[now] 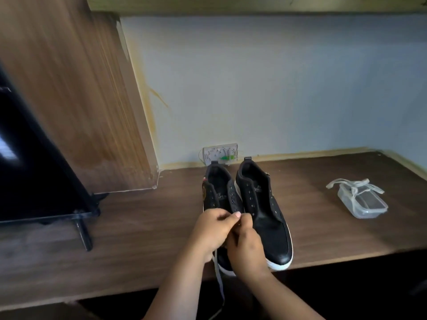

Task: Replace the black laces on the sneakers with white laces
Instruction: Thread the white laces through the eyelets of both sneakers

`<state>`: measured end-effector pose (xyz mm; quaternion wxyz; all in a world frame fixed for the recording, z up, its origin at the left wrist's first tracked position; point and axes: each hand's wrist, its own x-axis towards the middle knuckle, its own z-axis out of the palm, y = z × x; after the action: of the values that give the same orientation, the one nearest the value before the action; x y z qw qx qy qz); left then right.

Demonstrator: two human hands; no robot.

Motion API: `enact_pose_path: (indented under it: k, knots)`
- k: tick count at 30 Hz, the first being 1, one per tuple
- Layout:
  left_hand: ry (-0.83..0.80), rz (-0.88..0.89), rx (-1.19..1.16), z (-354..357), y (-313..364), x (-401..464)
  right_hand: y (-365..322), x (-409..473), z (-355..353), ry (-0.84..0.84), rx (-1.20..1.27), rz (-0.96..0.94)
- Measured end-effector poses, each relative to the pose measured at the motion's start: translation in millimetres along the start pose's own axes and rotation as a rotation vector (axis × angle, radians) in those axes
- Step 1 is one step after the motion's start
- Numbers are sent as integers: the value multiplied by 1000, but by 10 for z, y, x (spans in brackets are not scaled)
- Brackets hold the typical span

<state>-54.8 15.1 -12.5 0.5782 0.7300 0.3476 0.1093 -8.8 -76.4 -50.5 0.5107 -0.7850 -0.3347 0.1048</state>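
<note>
On wooden counter (138,227), two black sneakers stand side by side, toes toward viewer: left sneaker (218,195), right sneaker (265,215). Right sneaker eyelets bare. Both hands meet over left sneaker's lower eyelets: left hand (213,232) and right hand (246,245), each grip pinched on white lace (218,280), which trails off counter edge. Second white lace (353,188) lies across clear plastic container (362,203), well apart to right. Black screen (34,169) at left.
</note>
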Motion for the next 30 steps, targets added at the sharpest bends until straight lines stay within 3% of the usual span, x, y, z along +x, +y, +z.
enact_pose_path:
  k: [3,8,11,14,23,30]
  knots:
    - [-40,4,1,-32,-29,-11,-25,10,-3,2,71,41]
    - [36,80,-3,-34,-103,-3,-103,61,-101,-101,157,139]
    - [234,163,153,-30,-175,47,-100,141,-262,-166,34,139]
    - [365,207,96,13,-216,96,4,314,-503,-34,-227,49]
    - [572,310,414,225,-224,98,46,363,-355,-20,-475,-81]
    - [614,265,290,310,-292,119,117,359,-321,86,-241,84]
